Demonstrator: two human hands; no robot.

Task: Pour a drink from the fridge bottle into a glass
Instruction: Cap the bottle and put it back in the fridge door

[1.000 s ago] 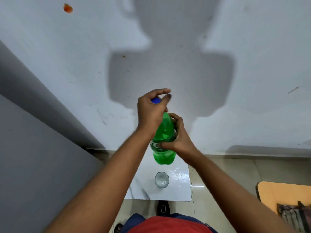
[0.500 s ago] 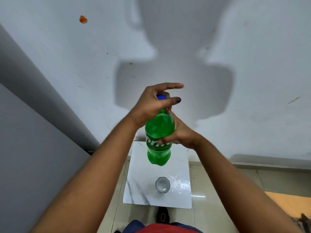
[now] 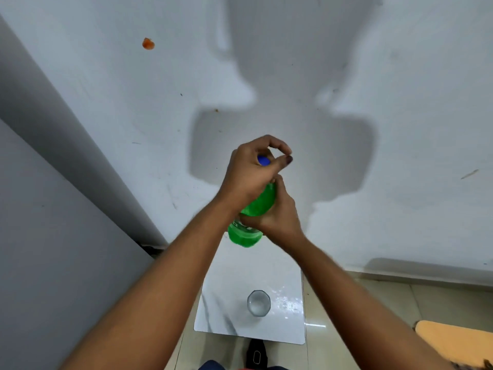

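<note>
While the right hand (image 3: 277, 217) grips the green bottle (image 3: 249, 222) mid-frame, its long axis running up-frame to the blue cap (image 3: 263, 160), left hand (image 3: 250, 172) fingers pinch that cap. Glass (image 3: 258, 303) sits directly below on the marble slab (image 3: 229, 284), well apart, room clear around it.

The green bottle (image 3: 246, 236) carries a label with white lettering, but the person's right hand (image 3: 274, 217) covers most of it and the little that shows is too blurred to read; no other text appears anywhere.
</note>
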